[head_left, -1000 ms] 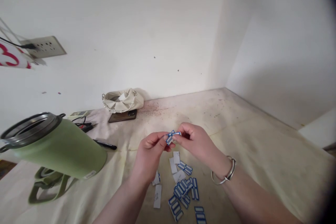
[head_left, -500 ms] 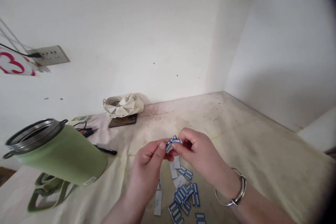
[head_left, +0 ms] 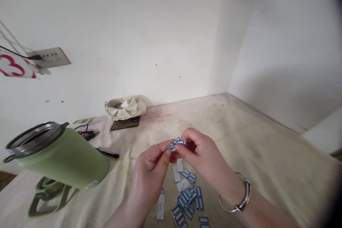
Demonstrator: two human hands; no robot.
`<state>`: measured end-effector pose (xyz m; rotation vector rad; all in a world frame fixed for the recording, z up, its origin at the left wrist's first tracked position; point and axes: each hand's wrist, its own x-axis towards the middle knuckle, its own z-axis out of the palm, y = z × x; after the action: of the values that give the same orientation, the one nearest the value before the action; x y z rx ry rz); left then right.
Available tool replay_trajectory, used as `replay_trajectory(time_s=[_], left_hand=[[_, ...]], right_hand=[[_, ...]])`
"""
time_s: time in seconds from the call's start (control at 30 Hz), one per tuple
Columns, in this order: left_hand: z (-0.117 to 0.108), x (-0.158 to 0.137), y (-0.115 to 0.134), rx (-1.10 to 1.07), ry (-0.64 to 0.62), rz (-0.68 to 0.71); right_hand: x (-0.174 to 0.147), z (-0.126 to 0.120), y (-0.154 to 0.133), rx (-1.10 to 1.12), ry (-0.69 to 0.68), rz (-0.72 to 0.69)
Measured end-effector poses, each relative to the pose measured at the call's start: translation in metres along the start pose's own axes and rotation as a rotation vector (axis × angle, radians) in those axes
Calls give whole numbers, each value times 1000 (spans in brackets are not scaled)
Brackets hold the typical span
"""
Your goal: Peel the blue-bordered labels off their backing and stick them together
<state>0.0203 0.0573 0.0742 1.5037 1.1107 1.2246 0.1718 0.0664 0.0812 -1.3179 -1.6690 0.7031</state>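
Note:
Between both hands, above the table, is a small white label piece with blue borders (head_left: 176,144). My left hand (head_left: 153,162) pinches its left part between thumb and fingers. My right hand (head_left: 197,148) pinches its right end, and a silver bangle (head_left: 247,194) circles that wrist. Below the hands lies a loose pile of similar blue-bordered white labels (head_left: 187,197), some overlapping. Several plain white slips (head_left: 160,206) lie beside and above the pile. My fingers cover part of the held piece.
A large green tumbler (head_left: 72,156) without a lid stands at the left, with a green handled lid (head_left: 49,196) by it. Behind are a black pen (head_left: 107,153), a phone (head_left: 124,123), a cream pouch (head_left: 127,107) and cables (head_left: 88,133). Walls bound the cloth-covered table (head_left: 256,156).
My left thumb has shifted slightly down and right along the held labels, which now lie flatter between my fingers. The things on the table have stayed where they were.

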Motion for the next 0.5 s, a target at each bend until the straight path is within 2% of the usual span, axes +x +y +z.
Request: replay_trajectory(time_s=[0.1, 0.23, 0.5], left_hand=[[0, -1, 3, 6, 41, -11], [1, -1, 8, -54, 76, -64], [0, 3, 1, -267, 56, -109]], right_hand=[[1, 0, -1, 92, -22, 6], [1, 0, -1, 281, -182, 29], [1, -2, -3, 356, -217, 52]])
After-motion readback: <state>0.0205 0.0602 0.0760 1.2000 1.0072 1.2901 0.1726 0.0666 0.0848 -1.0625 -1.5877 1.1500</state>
